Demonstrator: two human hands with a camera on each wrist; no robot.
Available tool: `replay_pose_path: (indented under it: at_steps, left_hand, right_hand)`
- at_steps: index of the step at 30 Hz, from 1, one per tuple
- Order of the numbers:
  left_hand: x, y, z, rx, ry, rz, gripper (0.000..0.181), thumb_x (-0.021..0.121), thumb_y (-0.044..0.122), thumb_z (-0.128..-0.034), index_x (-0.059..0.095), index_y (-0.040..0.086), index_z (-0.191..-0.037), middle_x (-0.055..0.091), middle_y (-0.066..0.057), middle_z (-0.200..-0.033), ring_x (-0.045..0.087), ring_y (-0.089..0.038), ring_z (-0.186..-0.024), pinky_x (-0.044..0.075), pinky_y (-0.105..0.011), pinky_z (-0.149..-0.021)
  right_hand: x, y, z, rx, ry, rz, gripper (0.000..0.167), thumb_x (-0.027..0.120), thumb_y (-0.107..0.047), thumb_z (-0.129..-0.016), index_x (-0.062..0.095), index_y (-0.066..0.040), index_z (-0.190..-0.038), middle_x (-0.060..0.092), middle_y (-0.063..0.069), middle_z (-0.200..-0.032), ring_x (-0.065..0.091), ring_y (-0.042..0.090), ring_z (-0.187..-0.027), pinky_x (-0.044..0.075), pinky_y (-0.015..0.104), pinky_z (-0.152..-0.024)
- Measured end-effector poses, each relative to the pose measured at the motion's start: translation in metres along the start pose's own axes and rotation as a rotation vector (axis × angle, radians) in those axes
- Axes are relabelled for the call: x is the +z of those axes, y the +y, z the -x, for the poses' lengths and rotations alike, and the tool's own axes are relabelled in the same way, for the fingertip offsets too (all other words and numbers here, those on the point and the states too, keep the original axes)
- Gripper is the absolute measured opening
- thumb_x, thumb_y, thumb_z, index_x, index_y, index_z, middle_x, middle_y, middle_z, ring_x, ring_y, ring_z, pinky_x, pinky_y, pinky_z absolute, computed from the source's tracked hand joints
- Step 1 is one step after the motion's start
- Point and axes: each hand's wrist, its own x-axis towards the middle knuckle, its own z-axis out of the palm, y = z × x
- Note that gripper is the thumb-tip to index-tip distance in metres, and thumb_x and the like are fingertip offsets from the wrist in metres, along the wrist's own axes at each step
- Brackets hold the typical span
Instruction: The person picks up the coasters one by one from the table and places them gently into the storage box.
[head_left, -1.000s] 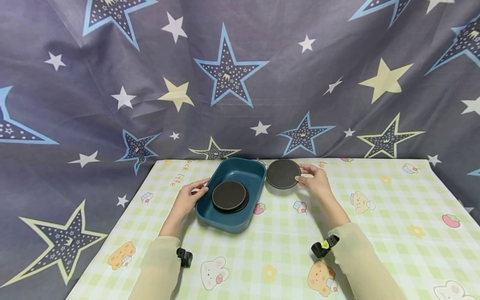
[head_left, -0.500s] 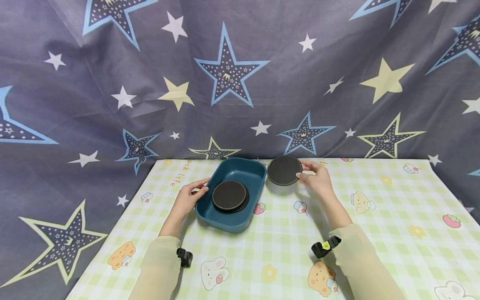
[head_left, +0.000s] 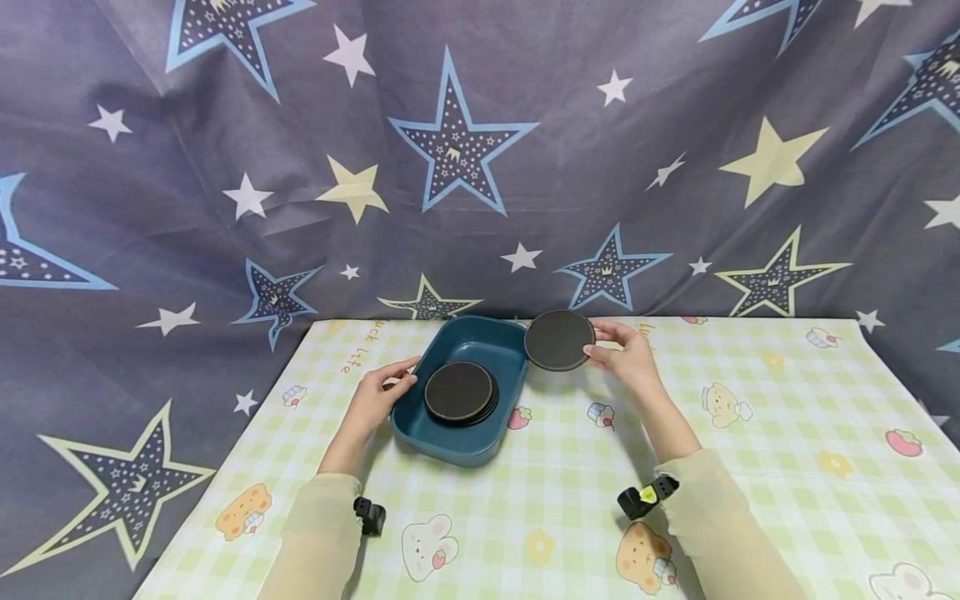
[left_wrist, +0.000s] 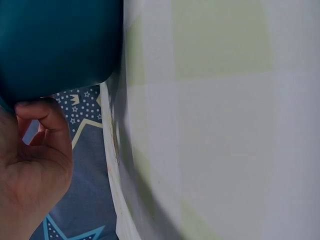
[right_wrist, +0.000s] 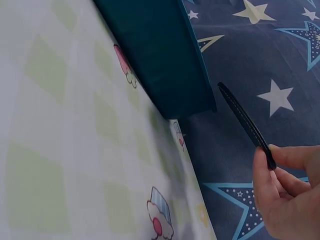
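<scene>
A round black coaster (head_left: 559, 340), its edge stitched in the right wrist view, is pinched between the thumb and fingers of my right hand (head_left: 627, 357). It hangs above the table beside the far right rim of a teal rectangular tub (head_left: 480, 343). Seen from the right wrist, the coaster (right_wrist: 246, 122) is tilted and apart from the tub wall (right_wrist: 160, 55). Inside the tub lies a stack of black coasters (head_left: 459, 390). My left hand (head_left: 377, 395) grips the tub's left rim with thumb and fingers; in the left wrist view these fingers (left_wrist: 47, 117) are bent against the tub's edge.
A green and white checked tablecloth (head_left: 555, 483) with cartoon prints covers the table. Behind its far edge hangs a dark grey curtain (head_left: 570, 192) patterned with stars. Black wrist cameras sit on both sleeves.
My right hand has raised the coaster slightly, then brought it left toward the tub's rim. The left hand, tub and stack have stayed in place.
</scene>
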Motion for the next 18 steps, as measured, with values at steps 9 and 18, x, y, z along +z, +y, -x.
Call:
replay_pose_path:
  at_steps: [9, 18]
  left_hand:
    - [0.002, -0.013, -0.005, -0.003, 0.014, -0.011, 0.037, 0.062, 0.02, -0.1, 0.064, 0.012, -0.136, 0.067, -0.014, -0.106, 0.057, -0.008, -0.094, 0.048, -0.017, -0.083]
    - [0.002, -0.013, -0.005, -0.011, 0.015, 0.012, 0.037, 0.063, 0.02, -0.0995, 0.064, 0.012, -0.135, 0.066, -0.015, -0.106, 0.057, -0.008, -0.091, 0.047, -0.016, -0.079]
  right_hand:
    - [0.014, -0.003, 0.002, 0.008, -0.017, -0.052, 0.053, 0.064, 0.011, -0.087, 0.051, 0.009, -0.139, 0.059, 0.005, -0.106, 0.063, -0.003, -0.076, 0.057, 0.016, -0.075]
    - [0.03, 0.001, 0.001, 0.001, -0.047, -0.051, 0.052, 0.065, 0.01, -0.087, 0.053, 0.008, -0.138, 0.06, 0.011, -0.111, 0.064, -0.001, -0.077, 0.057, 0.018, -0.076]
